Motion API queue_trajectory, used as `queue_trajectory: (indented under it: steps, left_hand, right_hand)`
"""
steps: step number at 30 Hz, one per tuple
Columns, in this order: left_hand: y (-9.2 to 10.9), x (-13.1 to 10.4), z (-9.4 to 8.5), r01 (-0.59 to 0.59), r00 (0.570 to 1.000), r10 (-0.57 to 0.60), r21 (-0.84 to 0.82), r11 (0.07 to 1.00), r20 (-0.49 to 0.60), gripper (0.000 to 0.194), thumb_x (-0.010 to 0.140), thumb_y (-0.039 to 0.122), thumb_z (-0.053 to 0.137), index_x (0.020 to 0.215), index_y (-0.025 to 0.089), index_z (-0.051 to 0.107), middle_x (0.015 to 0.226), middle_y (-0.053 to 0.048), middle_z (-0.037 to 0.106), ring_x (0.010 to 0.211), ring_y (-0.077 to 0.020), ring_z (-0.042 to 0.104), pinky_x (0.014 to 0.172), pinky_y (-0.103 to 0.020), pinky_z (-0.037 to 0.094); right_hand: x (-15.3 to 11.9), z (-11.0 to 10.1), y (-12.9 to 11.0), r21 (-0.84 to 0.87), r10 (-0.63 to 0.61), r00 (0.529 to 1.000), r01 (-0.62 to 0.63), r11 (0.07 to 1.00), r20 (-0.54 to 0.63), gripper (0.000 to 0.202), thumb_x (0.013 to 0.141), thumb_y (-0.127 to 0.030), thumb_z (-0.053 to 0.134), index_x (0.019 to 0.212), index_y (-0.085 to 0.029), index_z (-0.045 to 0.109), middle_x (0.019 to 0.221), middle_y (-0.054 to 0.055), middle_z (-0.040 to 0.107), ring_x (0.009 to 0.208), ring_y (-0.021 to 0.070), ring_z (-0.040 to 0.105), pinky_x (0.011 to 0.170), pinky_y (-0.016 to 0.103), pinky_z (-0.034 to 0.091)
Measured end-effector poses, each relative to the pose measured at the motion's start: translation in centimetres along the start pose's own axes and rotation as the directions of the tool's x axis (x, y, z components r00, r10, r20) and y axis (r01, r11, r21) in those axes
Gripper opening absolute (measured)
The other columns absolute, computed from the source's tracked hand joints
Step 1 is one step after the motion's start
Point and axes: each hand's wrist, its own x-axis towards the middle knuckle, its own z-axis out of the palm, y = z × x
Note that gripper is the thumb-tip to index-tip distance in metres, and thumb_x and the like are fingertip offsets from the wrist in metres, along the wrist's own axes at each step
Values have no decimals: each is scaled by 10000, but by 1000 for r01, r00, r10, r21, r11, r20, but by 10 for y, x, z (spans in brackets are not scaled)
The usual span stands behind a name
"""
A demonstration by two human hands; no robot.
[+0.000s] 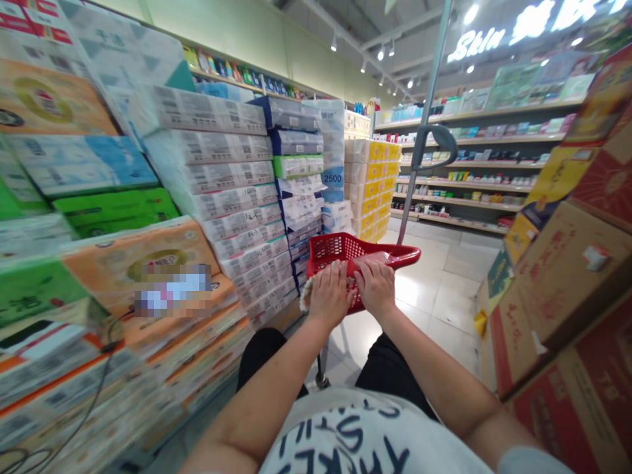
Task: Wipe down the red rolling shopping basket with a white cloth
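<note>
A red plastic shopping basket (328, 245) with perforated walls is in front of me, in the middle of the view. My left hand (330, 293) is closed over its near side, fingers together and pointing forward. Close beside it, my right hand (376, 286) is also closed over the basket, its fingers curled down. A glossy red piece (378, 257) shows just beyond my fingertips; whether it belongs to the basket I cannot tell. Something whitish and bumpy (306, 294) sticks out left of my left hand. My hands hide much of the basket's inside.
Tall stacks of tissue packs (232, 178) line the left. Cardboard boxes (563, 276) are piled on the right. A metal pole (432, 72) with a grey hook-like part stands ahead. Beyond the tiled floor (454, 276) are stocked shelves (474, 161). A cable (101, 382) hangs at lower left.
</note>
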Motion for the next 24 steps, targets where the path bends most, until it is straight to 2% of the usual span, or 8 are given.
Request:
queue_trajectory:
  steps: [4,6,10,12,15,18,21,24]
  left_hand:
    - [-6,16,-5,91,993,-91,4,996,78,507,929,454,401,1275,101,516,1144,-197,607,1096,-315,534,966,-476,364]
    - [-7,25,-9,126,987,-128,26,992,101,479,939,463,367,1162,97,581,1032,-189,625,1009,-307,559,912,-480,380]
    - [-5,29,-12,134,983,-141,59,989,122,501,934,498,351,1043,92,624,994,-196,619,984,-317,555,892,-506,374]
    - [-3,23,-9,122,986,-125,32,992,111,482,932,480,371,1116,104,610,1029,-191,621,1032,-320,542,931,-515,357]
    - [0,5,2,48,999,-49,12,999,20,520,912,428,447,1347,144,468,1285,-179,539,1226,-340,435,1054,-526,256]
    - [1,-6,10,-8,999,12,123,992,-32,595,911,416,452,1431,141,363,1419,-164,438,1313,-348,341,1099,-518,193]
    - [-2,2,7,-6,1000,6,206,979,3,613,928,425,412,1449,115,328,1325,-173,517,1214,-322,440,1046,-491,278]
    - [-7,16,0,32,997,-46,203,979,65,566,958,404,329,1447,119,333,1131,-151,616,1021,-279,538,915,-447,378]
  right_hand:
    - [-6,2,-1,0,-32,999,32,999,4,372,962,-338,461,1290,-191,556,1279,102,579,1238,274,422,1027,407,275]
    - [-9,2,-3,8,-12,1000,12,1000,7,379,965,-338,454,1304,-194,547,1291,102,572,1250,275,415,1033,414,276]
    - [-11,1,-6,27,15,1000,-16,1000,19,374,961,-329,465,1297,-196,558,1293,104,573,1250,274,415,1034,420,289]
    - [-11,1,-6,31,17,1000,-17,999,19,370,958,-324,470,1292,-196,564,1293,105,574,1252,274,417,1039,422,290]
    - [-11,2,-6,31,19,1000,-19,999,-2,366,963,-312,460,1290,-187,565,1293,105,574,1262,270,410,1045,422,292]
    - [-10,4,-6,26,20,1000,-19,999,-23,356,965,-295,457,1282,-178,570,1291,98,577,1259,265,412,1047,414,296]
    - [-9,5,-6,26,8,1000,-7,1000,-25,348,966,-272,457,1280,-177,572,1287,87,584,1252,259,423,1051,402,298]
    - [-9,6,-6,31,-12,1000,12,999,-22,351,966,-255,455,1290,-173,564,1295,84,582,1257,255,426,1054,396,300]
